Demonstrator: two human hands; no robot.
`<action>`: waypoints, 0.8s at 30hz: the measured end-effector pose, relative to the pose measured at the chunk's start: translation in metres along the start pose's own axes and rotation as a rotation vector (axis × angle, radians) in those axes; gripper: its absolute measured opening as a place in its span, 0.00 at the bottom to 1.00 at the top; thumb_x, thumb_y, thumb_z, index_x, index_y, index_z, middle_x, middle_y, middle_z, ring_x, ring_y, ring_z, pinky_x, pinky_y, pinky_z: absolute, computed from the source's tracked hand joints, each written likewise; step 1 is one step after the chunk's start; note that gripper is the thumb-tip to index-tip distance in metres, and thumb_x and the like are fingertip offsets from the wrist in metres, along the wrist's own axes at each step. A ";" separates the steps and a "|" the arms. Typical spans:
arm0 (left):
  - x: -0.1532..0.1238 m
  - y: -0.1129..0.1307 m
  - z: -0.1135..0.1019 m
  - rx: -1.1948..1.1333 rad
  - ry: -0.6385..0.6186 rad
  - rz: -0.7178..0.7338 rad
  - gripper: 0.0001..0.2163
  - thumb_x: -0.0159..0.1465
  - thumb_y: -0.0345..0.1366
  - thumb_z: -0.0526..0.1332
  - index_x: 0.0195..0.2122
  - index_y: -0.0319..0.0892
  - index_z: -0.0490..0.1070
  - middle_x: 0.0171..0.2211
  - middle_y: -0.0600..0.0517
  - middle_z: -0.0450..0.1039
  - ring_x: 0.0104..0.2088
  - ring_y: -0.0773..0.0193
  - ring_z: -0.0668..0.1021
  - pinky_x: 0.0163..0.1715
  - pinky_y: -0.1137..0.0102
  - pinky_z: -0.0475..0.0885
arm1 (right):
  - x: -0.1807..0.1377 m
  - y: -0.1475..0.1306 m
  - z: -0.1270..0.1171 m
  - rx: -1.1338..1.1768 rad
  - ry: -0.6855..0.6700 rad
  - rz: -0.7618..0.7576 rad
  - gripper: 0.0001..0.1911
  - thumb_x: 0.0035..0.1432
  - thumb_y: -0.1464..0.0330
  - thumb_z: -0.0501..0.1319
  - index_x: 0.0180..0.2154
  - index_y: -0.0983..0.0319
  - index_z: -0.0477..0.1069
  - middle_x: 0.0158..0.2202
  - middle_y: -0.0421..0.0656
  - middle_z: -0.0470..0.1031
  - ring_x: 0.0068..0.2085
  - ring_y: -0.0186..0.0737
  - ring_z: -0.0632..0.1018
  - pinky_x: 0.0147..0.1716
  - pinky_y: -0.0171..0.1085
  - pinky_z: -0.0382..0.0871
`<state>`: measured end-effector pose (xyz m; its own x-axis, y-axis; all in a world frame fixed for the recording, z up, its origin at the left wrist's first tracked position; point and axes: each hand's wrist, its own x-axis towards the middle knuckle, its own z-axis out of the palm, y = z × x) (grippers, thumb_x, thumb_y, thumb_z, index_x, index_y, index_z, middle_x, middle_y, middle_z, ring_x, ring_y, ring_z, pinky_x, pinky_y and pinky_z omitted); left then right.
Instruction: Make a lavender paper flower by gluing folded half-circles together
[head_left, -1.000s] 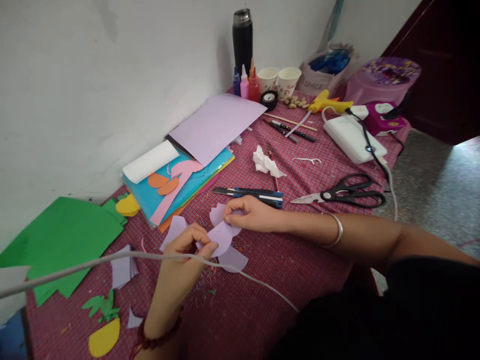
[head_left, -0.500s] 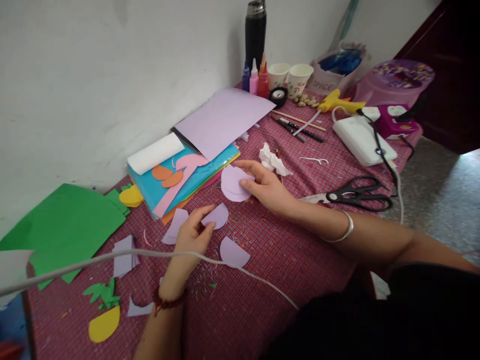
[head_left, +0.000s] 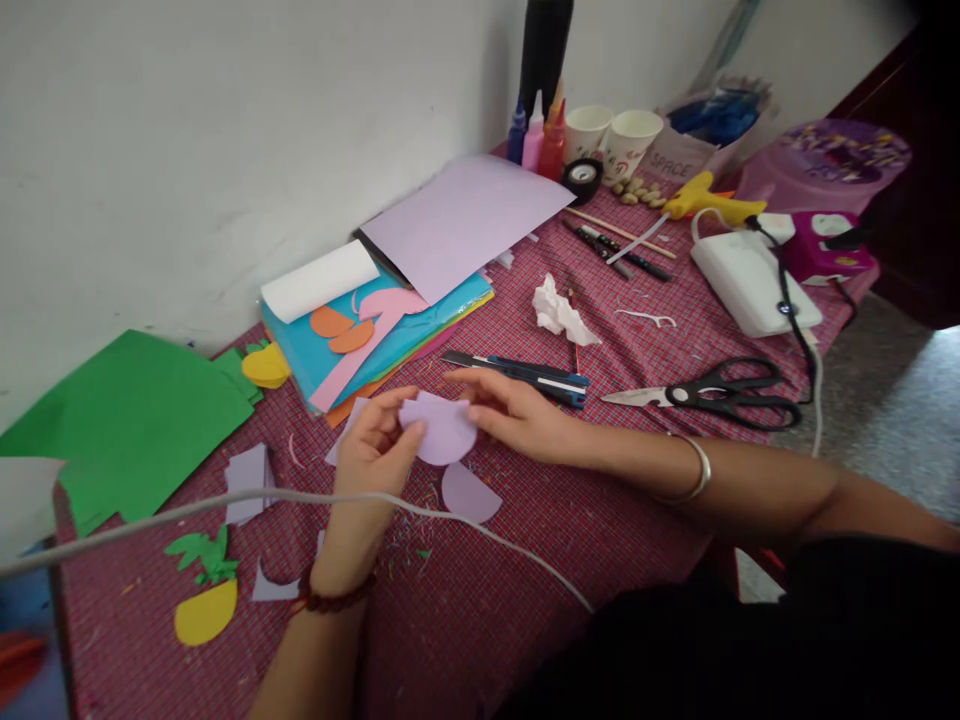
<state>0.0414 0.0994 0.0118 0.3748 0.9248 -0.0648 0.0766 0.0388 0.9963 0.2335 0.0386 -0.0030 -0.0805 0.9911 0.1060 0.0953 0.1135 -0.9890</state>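
Observation:
Rounded pieces of lilac paper [head_left: 441,432], apparently overlapping, are held between my two hands just above the table. My left hand [head_left: 375,445] grips their left side, thumb in front and fingers behind. At the right side, my right hand [head_left: 517,412] pinches the edge with its thumb, its index finger reaching past the top; its other fingers are hidden. A separate lilac half-round piece [head_left: 471,493] lies on the cloth just below. Another lilac piece [head_left: 347,430] is partly covered by my left hand.
Utility knives [head_left: 525,375] lie behind my right hand, with scissors [head_left: 705,395] to the right. A white cable [head_left: 510,556] crosses in front. Coloured paper packs [head_left: 300,365], green sheets [head_left: 142,420], a crumpled tissue [head_left: 559,310] and a yellow glue gun [head_left: 712,203] surround the work.
My hands have come together, bringing the lilac pieces from each against one another. My right hand has moved down and left, uncovering the utility knives. The view has shifted slightly.

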 end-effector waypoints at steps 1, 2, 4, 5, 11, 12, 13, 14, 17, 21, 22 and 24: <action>0.003 -0.001 -0.004 0.005 0.065 0.021 0.17 0.54 0.36 0.69 0.45 0.41 0.73 0.37 0.50 0.79 0.33 0.67 0.79 0.32 0.75 0.74 | 0.002 0.000 -0.003 0.043 0.033 0.019 0.14 0.66 0.65 0.54 0.50 0.64 0.65 0.38 0.43 0.73 0.32 0.32 0.74 0.32 0.34 0.69; 0.005 -0.002 -0.008 0.015 0.119 0.033 0.17 0.53 0.36 0.69 0.45 0.41 0.73 0.35 0.50 0.79 0.31 0.69 0.78 0.29 0.76 0.73 | 0.005 0.001 -0.006 0.088 0.063 0.044 0.11 0.67 0.65 0.52 0.44 0.64 0.66 0.35 0.42 0.72 0.30 0.30 0.73 0.30 0.32 0.68; 0.010 -0.005 -0.013 0.029 0.171 0.023 0.18 0.52 0.35 0.70 0.44 0.41 0.73 0.32 0.52 0.78 0.26 0.71 0.75 0.22 0.78 0.69 | 0.010 0.002 -0.013 0.166 0.100 0.096 0.11 0.68 0.64 0.50 0.35 0.63 0.64 0.31 0.40 0.71 0.27 0.28 0.72 0.28 0.30 0.67; 0.012 -0.007 -0.015 0.028 0.172 0.007 0.18 0.51 0.35 0.70 0.44 0.40 0.73 0.31 0.53 0.77 0.24 0.71 0.74 0.19 0.79 0.67 | 0.011 0.003 -0.015 0.192 0.105 0.115 0.12 0.68 0.63 0.50 0.33 0.62 0.63 0.29 0.39 0.70 0.26 0.28 0.72 0.27 0.30 0.67; 0.014 -0.018 -0.013 -0.034 0.137 -0.040 0.23 0.47 0.34 0.72 0.45 0.41 0.72 0.33 0.53 0.76 0.27 0.71 0.74 0.20 0.79 0.69 | 0.013 0.004 -0.016 0.141 0.065 0.105 0.15 0.67 0.62 0.54 0.29 0.63 0.63 0.26 0.37 0.69 0.25 0.27 0.70 0.27 0.29 0.65; 0.014 -0.018 -0.012 -0.035 0.132 -0.052 0.23 0.47 0.34 0.72 0.45 0.40 0.72 0.34 0.52 0.76 0.28 0.70 0.74 0.20 0.79 0.69 | 0.012 0.005 -0.016 0.127 0.057 0.107 0.15 0.67 0.62 0.54 0.29 0.63 0.63 0.25 0.37 0.68 0.25 0.27 0.70 0.26 0.29 0.65; 0.014 -0.016 -0.012 -0.038 0.130 -0.069 0.24 0.46 0.34 0.72 0.46 0.40 0.72 0.36 0.51 0.76 0.29 0.69 0.75 0.20 0.79 0.70 | 0.012 0.006 -0.015 0.123 0.049 0.111 0.14 0.66 0.61 0.55 0.30 0.63 0.63 0.26 0.37 0.68 0.26 0.27 0.70 0.26 0.29 0.65; 0.013 -0.014 -0.011 -0.043 0.132 -0.092 0.25 0.46 0.34 0.72 0.46 0.40 0.72 0.38 0.50 0.76 0.30 0.68 0.76 0.21 0.78 0.71 | 0.011 0.007 -0.014 0.131 0.038 0.122 0.13 0.66 0.61 0.55 0.32 0.63 0.64 0.27 0.37 0.69 0.26 0.28 0.70 0.27 0.29 0.65; 0.006 -0.002 -0.005 -0.091 0.149 -0.165 0.26 0.45 0.35 0.72 0.47 0.42 0.72 0.44 0.49 0.76 0.36 0.64 0.78 0.26 0.75 0.76 | 0.010 0.010 -0.010 0.211 -0.024 0.124 0.17 0.64 0.57 0.58 0.44 0.64 0.65 0.34 0.40 0.71 0.31 0.30 0.73 0.30 0.31 0.68; -0.010 0.015 0.014 -0.205 0.111 -0.219 0.24 0.46 0.35 0.73 0.44 0.43 0.71 0.41 0.51 0.77 0.36 0.64 0.79 0.31 0.72 0.78 | 0.007 0.010 0.003 0.362 -0.168 -0.010 0.36 0.59 0.50 0.63 0.59 0.63 0.57 0.53 0.50 0.67 0.51 0.38 0.72 0.49 0.39 0.69; -0.015 0.018 0.021 -0.234 0.098 -0.228 0.24 0.46 0.35 0.74 0.44 0.44 0.71 0.40 0.52 0.77 0.35 0.65 0.79 0.32 0.72 0.78 | 0.006 0.008 0.006 0.392 -0.194 -0.030 0.39 0.58 0.49 0.63 0.61 0.63 0.54 0.57 0.52 0.65 0.54 0.40 0.71 0.51 0.39 0.69; -0.023 0.020 0.032 -0.270 0.065 -0.252 0.24 0.46 0.36 0.74 0.45 0.44 0.71 0.38 0.52 0.77 0.33 0.66 0.79 0.32 0.71 0.78 | 0.002 0.004 0.012 0.442 -0.219 -0.013 0.42 0.58 0.49 0.63 0.64 0.62 0.51 0.58 0.52 0.63 0.53 0.39 0.71 0.48 0.37 0.70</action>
<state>0.0639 0.0667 0.0315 0.3148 0.8954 -0.3150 -0.0905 0.3587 0.9291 0.2220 0.0405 -0.0082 -0.2904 0.9464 0.1410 -0.3331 0.0382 -0.9421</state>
